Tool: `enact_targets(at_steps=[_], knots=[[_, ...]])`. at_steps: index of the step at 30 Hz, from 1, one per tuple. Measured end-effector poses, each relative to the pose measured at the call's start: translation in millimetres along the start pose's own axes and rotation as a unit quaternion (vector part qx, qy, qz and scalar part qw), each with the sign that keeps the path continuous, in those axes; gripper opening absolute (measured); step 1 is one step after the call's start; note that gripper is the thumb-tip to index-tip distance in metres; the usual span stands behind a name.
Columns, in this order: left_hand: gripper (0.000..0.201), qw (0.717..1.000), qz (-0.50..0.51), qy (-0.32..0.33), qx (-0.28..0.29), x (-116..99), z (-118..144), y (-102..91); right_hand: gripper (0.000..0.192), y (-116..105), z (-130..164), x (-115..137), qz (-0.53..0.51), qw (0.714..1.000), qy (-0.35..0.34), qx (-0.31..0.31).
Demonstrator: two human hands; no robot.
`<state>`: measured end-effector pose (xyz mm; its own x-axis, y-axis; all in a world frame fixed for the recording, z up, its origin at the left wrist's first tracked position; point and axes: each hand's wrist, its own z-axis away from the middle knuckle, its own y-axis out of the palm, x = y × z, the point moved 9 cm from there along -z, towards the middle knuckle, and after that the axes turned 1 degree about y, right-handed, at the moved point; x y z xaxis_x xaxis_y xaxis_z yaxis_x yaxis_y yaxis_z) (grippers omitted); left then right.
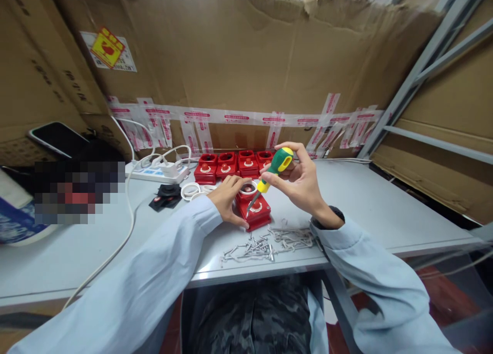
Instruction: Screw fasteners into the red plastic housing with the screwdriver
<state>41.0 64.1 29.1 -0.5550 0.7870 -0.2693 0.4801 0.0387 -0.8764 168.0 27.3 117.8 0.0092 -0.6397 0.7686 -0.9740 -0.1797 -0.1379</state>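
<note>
My right hand (298, 182) is closed around the green and yellow handle of a screwdriver (280, 162). Its shaft slants down to the left, with the tip at the near left part of a red housing (259, 218). A white ring (254, 191) sits around the dark round opening at the housing's far end. My left hand (230, 197) grips the housing from the left side, thumb at its near corner and fingers at the far end. Loose screws (256, 249) lie on the table just in front of the housing.
Several red housings (227, 166) stand in a row at the back. White rings (190, 191) and black pieces (166, 196) lie to the left, near a power strip (154, 173). White string (295, 238) lies beside the screws. A cardboard wall (246, 61) closes off the back.
</note>
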Motion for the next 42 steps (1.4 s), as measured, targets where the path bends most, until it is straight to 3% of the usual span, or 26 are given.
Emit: enact_targets(at_steps=[10, 19, 22, 24, 27, 29, 33, 42], knots=[[0.114, 1.0, 0.011, 0.01, -0.014, 1, 1, 0.3, 0.052, 1, 0, 1, 0.006, 1.0, -0.008, 0.001], [0.112, 1.0, 0.014, 0.022, -0.018, -6, 2, -3.2, 0.052, 12, 5, -2, 0.004, 0.999, -0.006, 0.039], [0.097, 0.998, 0.037, 0.043, -0.039, -16, 2, -14.8, 0.052, 13, 5, -3, 0.001, 0.999, -0.004, 0.043], [0.073, 0.996, 0.047, 0.06, -0.048, -24, 2, -23.1, 0.052, 12, 5, -3, 0.0, 0.999, -0.005, 0.04], [0.035, 0.995, 0.057, 0.075, -0.025, -33, 1, -27.2, 0.052, 11, 4, -2, 0.003, 0.999, -0.004, 0.035], [0.022, 0.995, 0.065, 0.073, 0.003, -34, 0, -24.7, 0.052, 10, 4, -2, 0.004, 0.999, -0.003, 0.032], [0.016, 0.995, 0.077, 0.062, 0.031, -33, 0, -19.9, 0.052, 10, 4, -1, 0.004, 1.0, -0.001, 0.028], [0.016, 0.993, 0.087, 0.068, 0.029, -31, 0, -18.8, 0.053, 8, 4, 0, 0.013, 1.0, -0.005, 0.027]])
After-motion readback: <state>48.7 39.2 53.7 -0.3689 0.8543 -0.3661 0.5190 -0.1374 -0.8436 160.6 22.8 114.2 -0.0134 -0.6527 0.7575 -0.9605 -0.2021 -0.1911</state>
